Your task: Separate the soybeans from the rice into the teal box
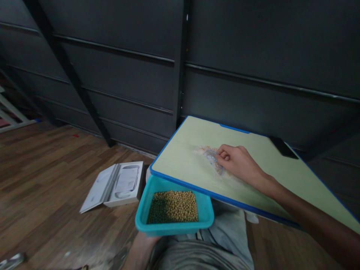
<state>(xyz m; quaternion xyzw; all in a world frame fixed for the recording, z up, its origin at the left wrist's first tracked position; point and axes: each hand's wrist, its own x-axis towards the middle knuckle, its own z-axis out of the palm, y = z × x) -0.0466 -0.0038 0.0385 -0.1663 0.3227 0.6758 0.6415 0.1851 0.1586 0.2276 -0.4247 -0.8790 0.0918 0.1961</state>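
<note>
My right hand [237, 162] rests on the pale green table top [182, 150], fingers curled shut over a small clear plastic piece [210, 154] amid scattered grains. A turquoise tray [206, 215] of yellow and green beans [173, 206] is held just under the table's near blue edge, above my lap. My left hand [140, 245] supports the tray from below; only the wrist and part of the hand show, the fingers are hidden.
An open white box [118, 183] with a leaflet lies on the wooden floor [42, 168] to the left. A dark phone-like slab [283, 147] lies at the table's far edge. A dark panelled wall [225, 56] stands behind the table.
</note>
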